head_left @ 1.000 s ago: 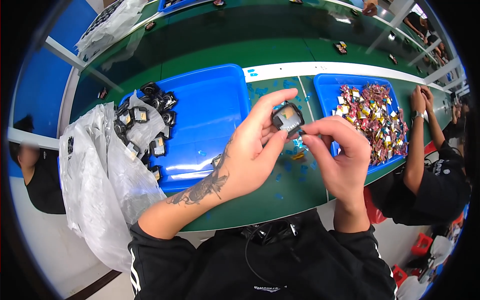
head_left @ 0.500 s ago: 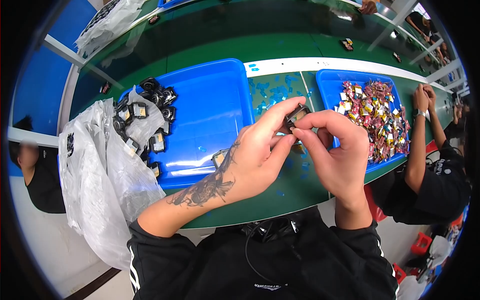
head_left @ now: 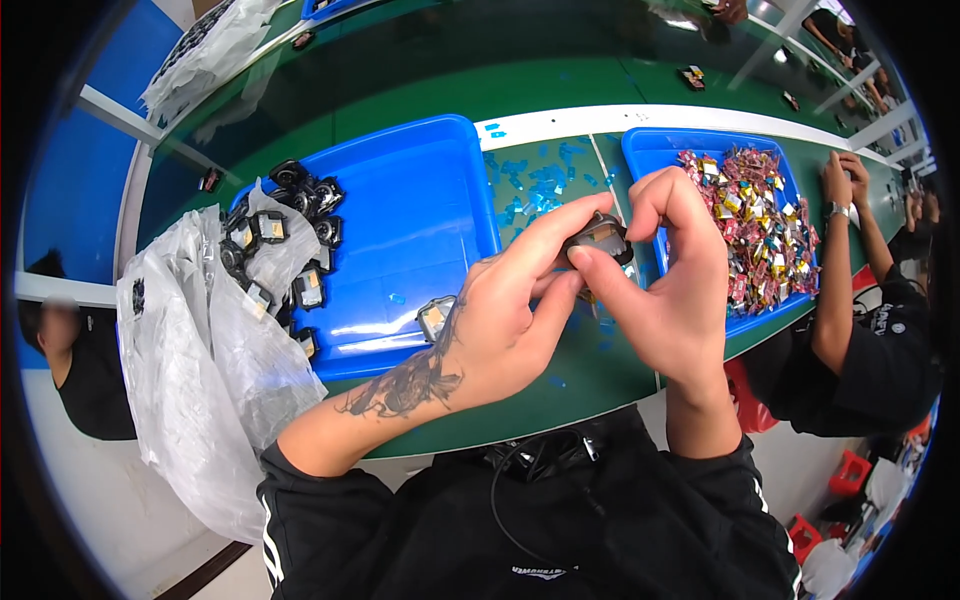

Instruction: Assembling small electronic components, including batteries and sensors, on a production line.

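Note:
Over the bench, between two blue trays, both my hands hold one small black watch-like case (head_left: 603, 238) with a grey and tan inner face turned up. My left hand (head_left: 510, 315) is closed around its left side, index finger along the far edge and thumb beneath. My right hand (head_left: 680, 290) presses its thumb on the near edge, with the index finger bent high beside the right edge. A similar case (head_left: 435, 318) lies in the left blue tray (head_left: 410, 200), close to my left wrist. Several more black cases (head_left: 310, 287) are heaped at that tray's left side.
A crumpled clear plastic bag (head_left: 190, 330) hangs over the left tray's side. Small blue film pieces (head_left: 540, 185) are scattered on the green bench (head_left: 500, 405). The right blue tray (head_left: 640, 145) holds many small wrapped parts (head_left: 745, 220). A co-worker's hands (head_left: 845, 170) are farther right.
My right index finger has lifted from its pinch, and the right thumb has moved onto the case's near edge. The case has turned, so its inner face shows more.

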Available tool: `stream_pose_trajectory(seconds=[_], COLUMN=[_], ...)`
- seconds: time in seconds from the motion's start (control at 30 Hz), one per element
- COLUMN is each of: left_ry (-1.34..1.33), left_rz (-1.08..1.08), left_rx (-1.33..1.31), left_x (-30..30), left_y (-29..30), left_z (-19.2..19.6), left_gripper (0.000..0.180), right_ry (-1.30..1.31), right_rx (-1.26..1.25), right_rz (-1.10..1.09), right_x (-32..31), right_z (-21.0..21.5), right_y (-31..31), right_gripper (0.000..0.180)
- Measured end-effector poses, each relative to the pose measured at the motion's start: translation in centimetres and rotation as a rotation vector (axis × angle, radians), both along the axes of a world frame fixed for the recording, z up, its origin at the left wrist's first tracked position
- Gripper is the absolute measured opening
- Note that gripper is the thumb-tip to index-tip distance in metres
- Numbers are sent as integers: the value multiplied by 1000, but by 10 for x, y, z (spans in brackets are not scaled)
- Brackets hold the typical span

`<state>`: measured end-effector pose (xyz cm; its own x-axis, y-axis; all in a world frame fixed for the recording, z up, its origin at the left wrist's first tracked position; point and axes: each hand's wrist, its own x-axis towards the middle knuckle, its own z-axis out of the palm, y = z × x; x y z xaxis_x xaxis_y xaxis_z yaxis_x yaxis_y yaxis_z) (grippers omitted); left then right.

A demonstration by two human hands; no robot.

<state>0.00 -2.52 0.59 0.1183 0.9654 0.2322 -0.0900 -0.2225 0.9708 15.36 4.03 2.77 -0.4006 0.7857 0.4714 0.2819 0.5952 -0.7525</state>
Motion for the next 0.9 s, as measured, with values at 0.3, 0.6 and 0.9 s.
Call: stream_pose_trajectory(seconds=[0.3, 0.6, 0.9], left_ry=[-142, -225, 537], left_rz=[-36, 93, 278], left_rx=[-38, 2, 385], left_x=[3, 4, -2], left_y=[1, 7, 4], left_z=[0, -3, 8], left_gripper=[49, 50, 38], right_ry=[184, 340, 423], right_rx=[-197, -458, -630], right_rz=[99, 63, 175], right_x=[0, 23, 29], right_z=[-16, -10, -9], right_y=[-1, -22, -18], right_gripper=[32, 21, 13])
